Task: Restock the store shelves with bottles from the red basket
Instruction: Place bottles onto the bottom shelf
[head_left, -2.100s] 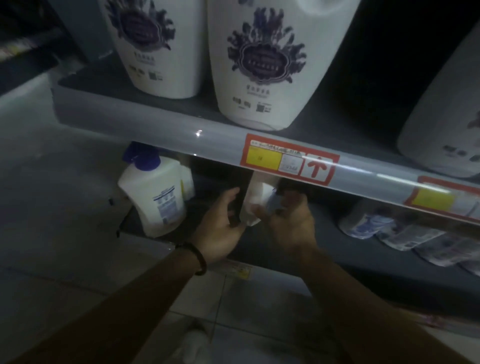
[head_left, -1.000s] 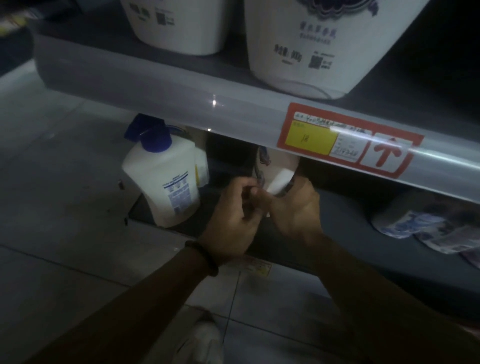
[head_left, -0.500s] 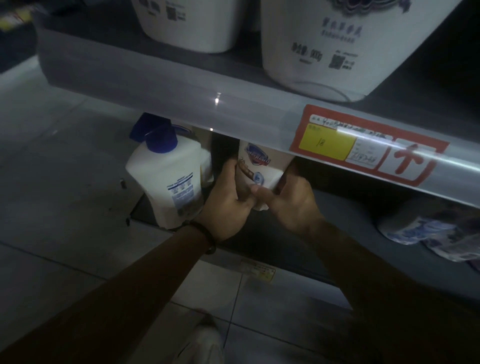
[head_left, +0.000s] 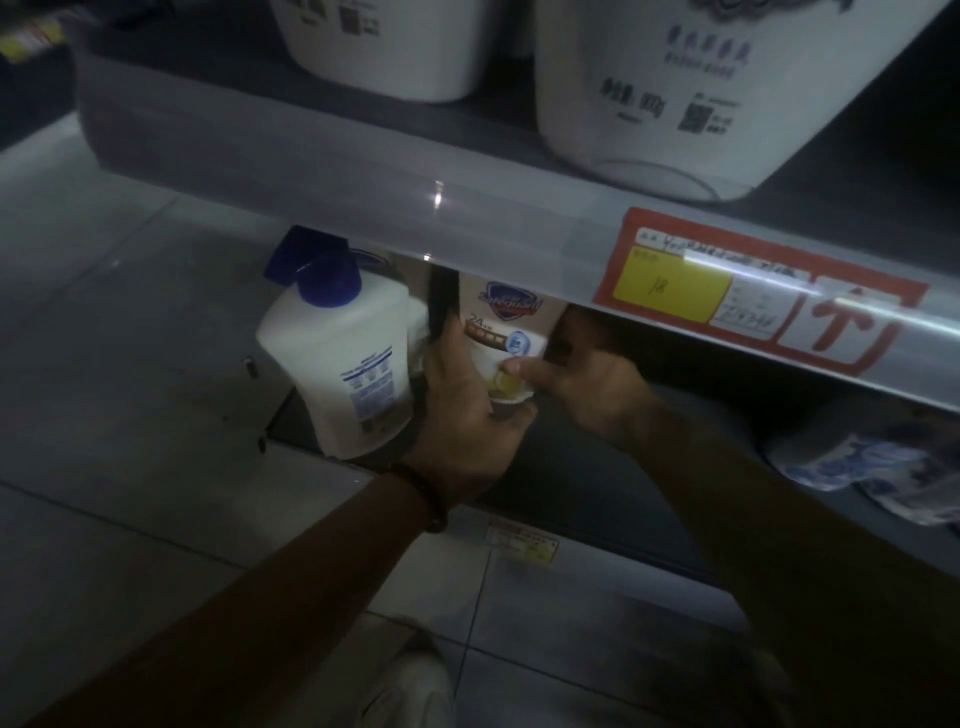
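Placement was in hand: my left hand and right hand both gripped the cream plastic bottle with blue shield label at the dark lower shelf. Next, I judged, stand it upright and let go.

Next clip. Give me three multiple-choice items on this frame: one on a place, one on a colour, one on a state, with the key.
1. Where is the Safeguard bottle relative to the pump bottle?
A. To its left
B. To its right, at the lower shelf
C. Up among the big white tubs

2. What colour is the pump bottle's cap?
A. Red
B. Green
C. Blue

3. How is the Safeguard bottle held?
A. By the left hand and the right hand together
B. By one hand only
C. Not at all; it stands free

Key: 1 B, it shows just right of the pump bottle, at the lower shelf. 2 C, the cap is dark blue. 3 A, the left hand wraps its lower left side and the right thumb presses on its label.
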